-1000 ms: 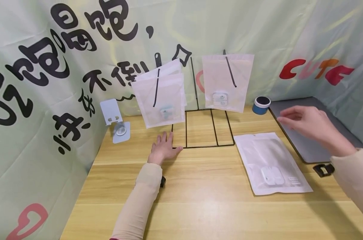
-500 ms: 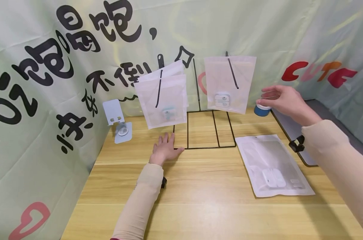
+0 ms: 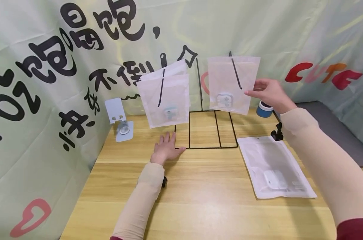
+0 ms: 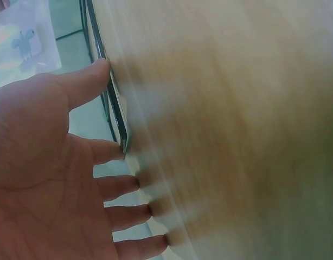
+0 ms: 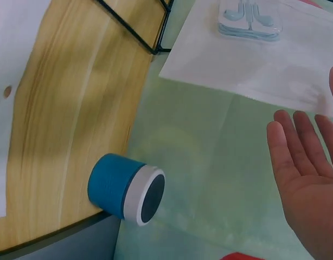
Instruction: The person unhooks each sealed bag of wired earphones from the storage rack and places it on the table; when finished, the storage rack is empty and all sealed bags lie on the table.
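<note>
Nearest to me on the worktop [image 3: 199, 200] lies a flat white bag [image 3: 253, 153], slightly translucent and creased, a small hole at its top edge; through it I make out a pale earphone case [image 3: 276, 180] and a small label. The beige right sleeve [image 3: 319, 153] reaches past it.

A little farther, I have the left hand [image 3: 165, 148] with its fingers spread wide on the worktop, at the front left corner of the black wire rack [image 3: 205, 147]; its thumb lies against the wire.

Beyond that, the right hand [image 3: 270, 93] is at the lower right edge of the right hanging bag [image 3: 244, 70]. Its thumb shows in front of that edge; my right wrist view shows the fingers straight, with a gap to the thumb. I cannot tell whether they touch the bag. This bag hangs from a hook of the rack, whitish and nearly flat, with a rounded case of white earphones showing low inside.

Below the hand stands a blue cylinder [image 3: 264, 111] with a white band and dark top. To the left, overlapping white bags [image 3: 178, 91] hang from another hook, the front one bearing a bluish, blurred case. Behind everything hangs a pale green cloth [image 3: 217, 30] with black lettering.
</note>
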Tool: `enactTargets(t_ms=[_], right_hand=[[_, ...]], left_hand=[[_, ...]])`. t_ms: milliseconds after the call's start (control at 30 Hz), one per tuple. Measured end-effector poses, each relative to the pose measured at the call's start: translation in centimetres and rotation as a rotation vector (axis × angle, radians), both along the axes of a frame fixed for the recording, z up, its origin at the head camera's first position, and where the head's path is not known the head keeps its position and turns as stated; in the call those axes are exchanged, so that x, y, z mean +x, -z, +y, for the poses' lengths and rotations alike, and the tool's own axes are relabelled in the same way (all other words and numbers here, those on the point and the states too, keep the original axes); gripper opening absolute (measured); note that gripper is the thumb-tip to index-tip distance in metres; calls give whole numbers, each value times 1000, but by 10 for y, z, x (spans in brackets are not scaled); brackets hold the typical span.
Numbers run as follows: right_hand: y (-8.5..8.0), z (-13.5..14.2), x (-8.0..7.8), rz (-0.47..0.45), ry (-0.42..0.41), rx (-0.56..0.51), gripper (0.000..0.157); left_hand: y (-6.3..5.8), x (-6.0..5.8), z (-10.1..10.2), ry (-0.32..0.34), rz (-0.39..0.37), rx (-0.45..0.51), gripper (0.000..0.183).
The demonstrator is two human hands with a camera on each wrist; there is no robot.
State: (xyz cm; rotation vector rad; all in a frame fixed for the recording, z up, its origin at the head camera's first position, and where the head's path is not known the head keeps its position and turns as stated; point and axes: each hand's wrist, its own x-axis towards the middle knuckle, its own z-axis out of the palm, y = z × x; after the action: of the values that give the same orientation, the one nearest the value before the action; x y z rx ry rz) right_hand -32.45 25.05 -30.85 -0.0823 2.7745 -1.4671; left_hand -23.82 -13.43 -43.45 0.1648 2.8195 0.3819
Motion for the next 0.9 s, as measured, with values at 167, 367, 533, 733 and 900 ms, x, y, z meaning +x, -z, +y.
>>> enactTargets(t_ms=[167,367,533,733,900], right_hand=[[-1,-6,-6,14,12,-29,68],[-1,-12,-11,21,19,-108,59],[1,-14,-13,21,49,-138,56],[2,-14,-13,20,74,-159,57],[1,-13,-11,18,85,-175,56]], left_hand=[[-1,-1,0,4,0,-1,83],[-1,-1,-1,2,2,-4,83],[-1,0,0,3,-2,-7,83],[-4,1,1,0,-7,-5,82],[-4,1,1,0,-7,-15,82]])
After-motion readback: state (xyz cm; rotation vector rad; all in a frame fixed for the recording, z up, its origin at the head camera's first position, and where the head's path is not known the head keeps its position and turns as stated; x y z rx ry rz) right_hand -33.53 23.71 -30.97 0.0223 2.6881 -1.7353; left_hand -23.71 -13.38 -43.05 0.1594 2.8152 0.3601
